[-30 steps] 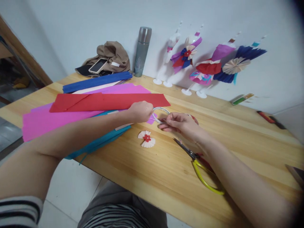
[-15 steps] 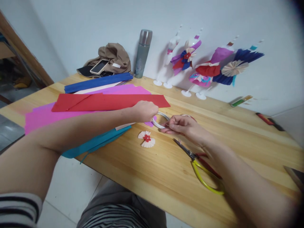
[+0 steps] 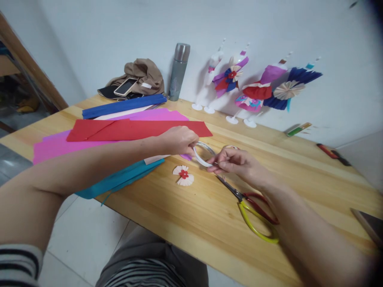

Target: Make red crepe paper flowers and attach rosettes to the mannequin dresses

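Between my two hands a thin white roll of tape (image 3: 201,160) is held up over the table. My left hand (image 3: 180,139) is closed on the roll's left side. My right hand (image 3: 231,162) pinches at its lower right edge; whether a loose strip is between the fingertips is too small to tell. Below the roll lies a pleated pale paper bow (image 3: 185,180) with a small red flower at its centre. Scissors (image 3: 239,196) with one yellow and one red handle rest on the table under my right wrist.
Red paper (image 3: 140,129), pink paper (image 3: 50,151) and teal paper (image 3: 119,179) lie at the left. Behind stand a thermos (image 3: 178,73), a phone (image 3: 125,86) on a brown cap (image 3: 146,75), and several paper-dressed figures (image 3: 257,91). A red-and-black cutter (image 3: 327,151) lies right.
The view has shifted slightly. My left hand has opened up a little around the roll, its thumb now showing along the rim. The right hand keeps its pinch at the roll's edge.
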The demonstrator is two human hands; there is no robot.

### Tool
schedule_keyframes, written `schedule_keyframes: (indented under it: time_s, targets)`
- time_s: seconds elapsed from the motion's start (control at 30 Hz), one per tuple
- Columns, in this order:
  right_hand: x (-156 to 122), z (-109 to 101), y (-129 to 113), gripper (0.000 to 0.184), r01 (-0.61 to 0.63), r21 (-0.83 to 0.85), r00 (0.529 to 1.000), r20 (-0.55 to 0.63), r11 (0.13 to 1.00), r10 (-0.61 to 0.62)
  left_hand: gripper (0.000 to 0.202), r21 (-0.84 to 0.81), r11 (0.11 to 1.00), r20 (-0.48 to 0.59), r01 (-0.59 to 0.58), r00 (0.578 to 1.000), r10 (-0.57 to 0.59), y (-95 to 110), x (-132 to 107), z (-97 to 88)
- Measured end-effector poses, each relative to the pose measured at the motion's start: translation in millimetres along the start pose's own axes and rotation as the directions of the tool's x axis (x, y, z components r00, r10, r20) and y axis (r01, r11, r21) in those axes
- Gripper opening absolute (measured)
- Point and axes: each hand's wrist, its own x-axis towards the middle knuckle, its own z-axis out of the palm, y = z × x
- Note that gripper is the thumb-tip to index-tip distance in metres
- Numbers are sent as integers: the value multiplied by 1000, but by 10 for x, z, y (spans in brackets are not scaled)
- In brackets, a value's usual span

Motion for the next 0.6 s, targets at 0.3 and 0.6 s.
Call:
schedule_keyframes:
  time_s: [0.3, 0.6]
  targets:
    - [-78, -126, -23, 21, 104, 162, 990, 79, 981, -118, 16, -157, 875, -115, -458, 888, 444, -93, -113, -61]
    - [-96, -150, -135, 16, 140, 249, 974, 140, 958, -178, 13, -356, 820, -106, -449, 891, 441, 77, -236, -311]
